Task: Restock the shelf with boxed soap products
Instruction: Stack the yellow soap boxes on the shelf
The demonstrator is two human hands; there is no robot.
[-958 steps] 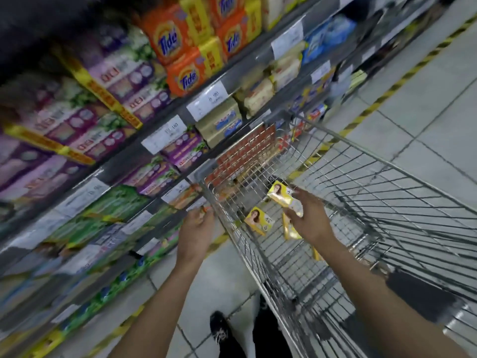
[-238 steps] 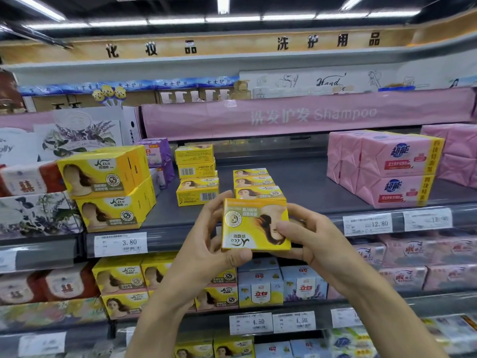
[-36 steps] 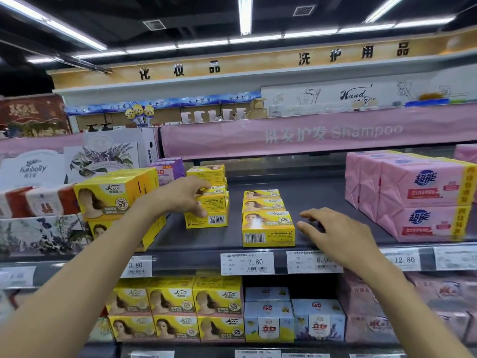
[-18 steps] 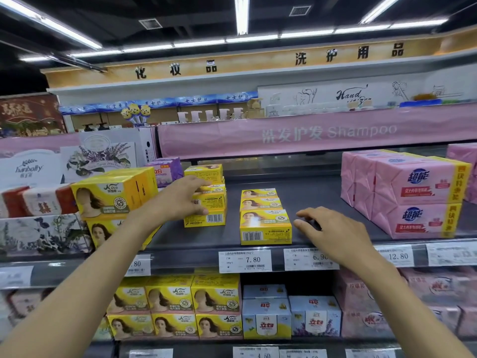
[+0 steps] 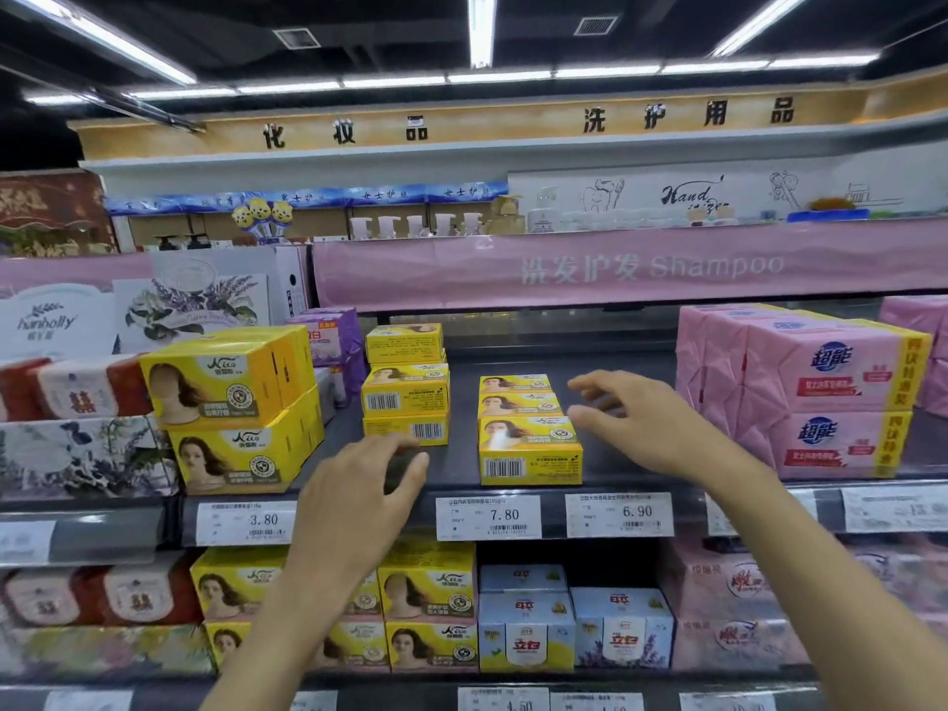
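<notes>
Both the left hand [image 5: 354,484] and right hand [image 5: 646,428] hover empty, fingers loosely curled.

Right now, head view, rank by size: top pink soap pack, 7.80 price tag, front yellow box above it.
1. top pink soap pack
2. front yellow box and 7.80 price tag: too alike to rank, the box slightly taller.

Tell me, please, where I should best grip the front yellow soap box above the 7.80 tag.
Pinch the front yellow box across its left and right side walls, coming from the aisle side. It lies flat, barcode forward, with another box right behind and bare shelf on both sides, so those walls look freest.
</notes>
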